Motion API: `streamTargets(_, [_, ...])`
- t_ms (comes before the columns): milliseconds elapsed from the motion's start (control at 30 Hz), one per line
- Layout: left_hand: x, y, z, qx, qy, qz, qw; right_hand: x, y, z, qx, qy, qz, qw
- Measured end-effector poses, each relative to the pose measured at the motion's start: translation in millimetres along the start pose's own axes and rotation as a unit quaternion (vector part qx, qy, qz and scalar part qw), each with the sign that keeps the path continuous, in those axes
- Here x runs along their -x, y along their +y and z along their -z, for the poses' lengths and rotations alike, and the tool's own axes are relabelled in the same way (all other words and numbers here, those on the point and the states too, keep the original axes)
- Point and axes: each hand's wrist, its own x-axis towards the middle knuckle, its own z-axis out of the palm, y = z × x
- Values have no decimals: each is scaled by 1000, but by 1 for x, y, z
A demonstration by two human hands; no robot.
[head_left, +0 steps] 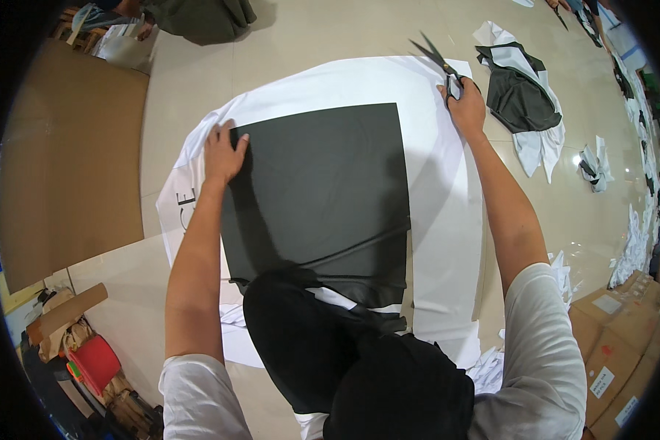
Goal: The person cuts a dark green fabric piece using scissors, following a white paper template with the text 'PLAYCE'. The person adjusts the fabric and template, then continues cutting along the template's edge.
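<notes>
A dark grey-green fabric panel (323, 176) lies flat on a larger white fabric sheet (330, 84) on the floor. At the panel's far left corner rests my left hand (226, 154), its fingers spread and touching the cloth edge. My right hand (467, 110) is closed around the handles of black scissors (438, 59) near the white sheet's far right corner. The scissor blades are parted and point away to the far left. My black-clad leg (293, 337) covers the near part of the panel, where the cloth is creased.
Dark and white fabric scraps (521, 92) lie right of the sheet, with a small scrap (598, 167) beyond. Cardboard boxes (616, 345) stand at the near right, and a large brown board (73, 161) at the left. A red object (95, 361) sits among clutter near left.
</notes>
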Motion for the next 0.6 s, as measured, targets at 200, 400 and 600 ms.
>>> streamTargets(200, [-32,-20,-9,-29,-51,91,994,-2,16,-3,11,41,-2,999])
streamTargets(400, [-18,20,-15,-17,-36,87,995,15,4,10,-21,98,15,995])
streamTargets(600, [89,187,9,186,-35,-174,966,185,-39,89,-139,-16,-132,981])
